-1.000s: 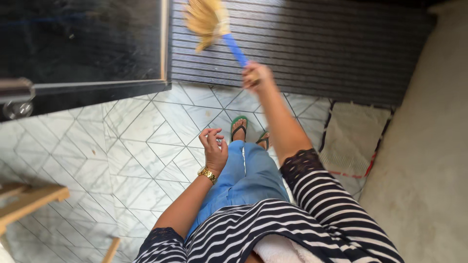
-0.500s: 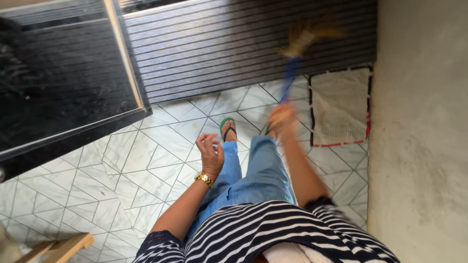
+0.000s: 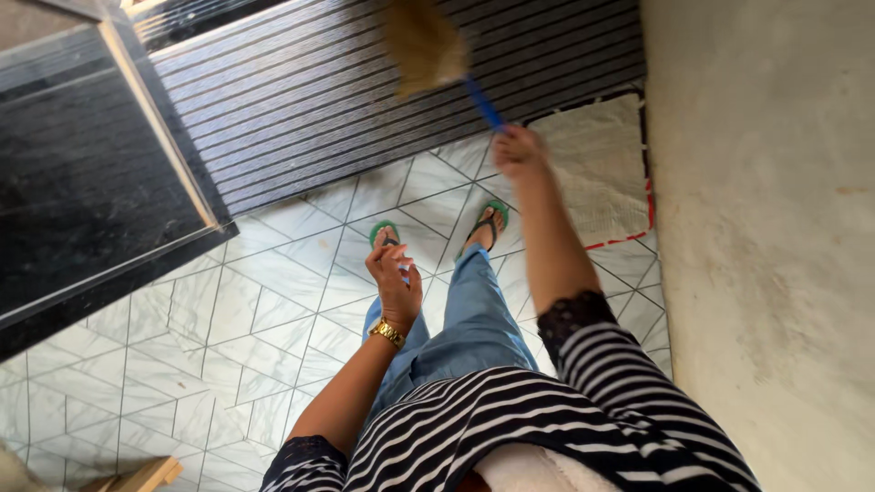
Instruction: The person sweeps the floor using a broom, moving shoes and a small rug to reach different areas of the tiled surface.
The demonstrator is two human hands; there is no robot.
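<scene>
Straw-bristled broom with blue plastic handle is raised out ahead over the dark ribbed doormat, bristle head blurred, right hand closed round the handle's lower end with the arm stretched forward. Left hand holds nothing, fingers loosely curled and half open, gold wristwatch on the wrist, hanging over the blue jeans above green flip-flops on the white geometric-patterned tile floor. Beige rug with red edge lies just beside the right foot, plain concrete wall on the right, dark glass door with metal frame on the left

Right hand outstretched, left hand half-curled.
</scene>
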